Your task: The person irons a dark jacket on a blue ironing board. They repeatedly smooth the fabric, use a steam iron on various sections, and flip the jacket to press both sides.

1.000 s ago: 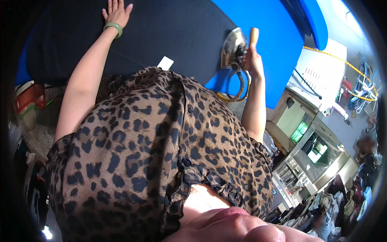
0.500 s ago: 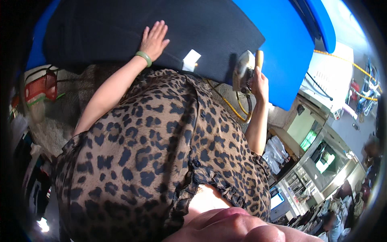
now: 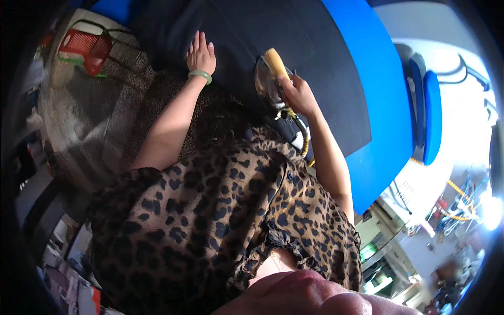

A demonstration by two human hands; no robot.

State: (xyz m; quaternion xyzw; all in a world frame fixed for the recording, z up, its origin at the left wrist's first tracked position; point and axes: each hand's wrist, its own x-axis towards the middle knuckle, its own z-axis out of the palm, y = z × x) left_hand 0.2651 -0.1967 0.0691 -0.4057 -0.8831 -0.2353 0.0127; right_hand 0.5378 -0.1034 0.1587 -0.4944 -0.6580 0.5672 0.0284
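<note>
Black fabric (image 3: 320, 68) lies spread over a blue padded ironing table (image 3: 391, 100). My left hand (image 3: 201, 56) rests flat on the fabric's near part, fingers stretched out, with a green bangle round the wrist. My right hand (image 3: 300, 95) is wrapped round the pale handle of an iron (image 3: 266, 86). The iron stands on the fabric to the right of my left hand, and its soleplate is hidden. A black and yellow cord (image 3: 304, 144) runs from its back towards my body.
A red plastic chair or basket (image 3: 94, 50) stands on the floor at the far left. To the right, a blue padded arm (image 3: 432, 118) rises beyond the table. A white machine or cabinet (image 3: 407, 191) and tangled cables (image 3: 462, 205) are at the right.
My right hand has brought the iron left, from the fabric's right part nearer to my left hand. The view has shifted too. A white label seen on the fabric before is out of sight.
</note>
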